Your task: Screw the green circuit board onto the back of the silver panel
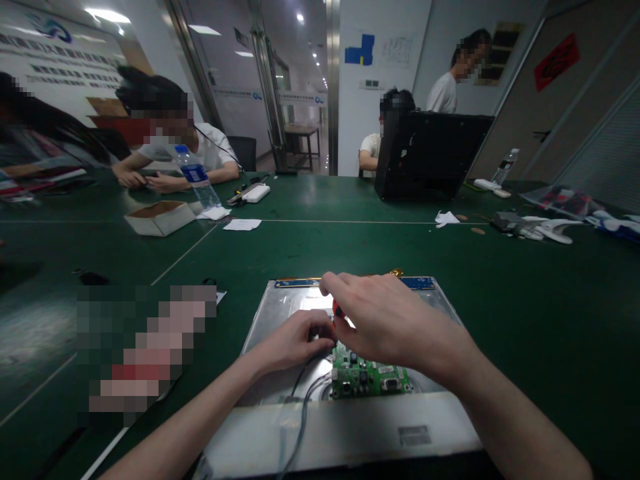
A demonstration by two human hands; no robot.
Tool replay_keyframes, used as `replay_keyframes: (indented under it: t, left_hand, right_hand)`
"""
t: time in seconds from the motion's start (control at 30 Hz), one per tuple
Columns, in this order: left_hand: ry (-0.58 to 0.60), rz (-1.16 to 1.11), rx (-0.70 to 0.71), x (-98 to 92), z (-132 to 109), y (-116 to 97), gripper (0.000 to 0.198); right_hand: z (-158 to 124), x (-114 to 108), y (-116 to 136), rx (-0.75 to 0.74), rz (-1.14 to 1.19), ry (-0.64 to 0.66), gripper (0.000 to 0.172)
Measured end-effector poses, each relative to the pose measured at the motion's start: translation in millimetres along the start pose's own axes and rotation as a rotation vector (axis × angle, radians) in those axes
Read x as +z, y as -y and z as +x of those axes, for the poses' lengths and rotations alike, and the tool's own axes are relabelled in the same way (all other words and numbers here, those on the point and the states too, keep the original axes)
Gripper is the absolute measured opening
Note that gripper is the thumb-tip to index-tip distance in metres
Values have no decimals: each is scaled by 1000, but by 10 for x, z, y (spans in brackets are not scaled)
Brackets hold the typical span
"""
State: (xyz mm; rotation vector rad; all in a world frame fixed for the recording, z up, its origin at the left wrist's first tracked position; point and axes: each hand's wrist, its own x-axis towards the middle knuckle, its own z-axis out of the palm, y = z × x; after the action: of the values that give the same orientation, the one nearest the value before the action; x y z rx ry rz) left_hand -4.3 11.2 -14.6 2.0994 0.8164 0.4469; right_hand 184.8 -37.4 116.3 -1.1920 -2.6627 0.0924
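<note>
At lower centre, a red-handled tool is pinched in the closed right hand beside the green rectangular circuit board, best kept upright, while the hold of the curled left hand cannot be told.

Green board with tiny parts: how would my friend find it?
Find the big green table, then the flat silver panel lying on it. The green board sits on that panel, next to the left hand and right hand. Only it is bright green and dotted with tiny parts.
</note>
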Motion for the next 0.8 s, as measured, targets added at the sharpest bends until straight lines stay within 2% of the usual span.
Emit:
replay_keyframes:
  t: [0.23, 0.4, 0.6, 0.73, 0.8]
  left_hand:
    - [5, -42, 8, 1, -6, -6, 9]
    - [3, -7, 3, 7, -7, 16, 8]
    - [16, -13, 20, 17, -1, 49, 8]
    - [-6, 4, 22, 6, -3, 39, 6]
    - [-5, -13, -5, -1, -4, 12, 7]
  right_hand:
    - [41, 19, -37, 110, -70, 0, 14]
    - [50, 19, -23, 119, -96, 5, 12]
    - [-6, -4, -3, 11, 21, 28, 21]
    - [16, -5, 0, 74, 10, 29, 20]
    - [40, -5, -1, 113, -20, 31, 27]
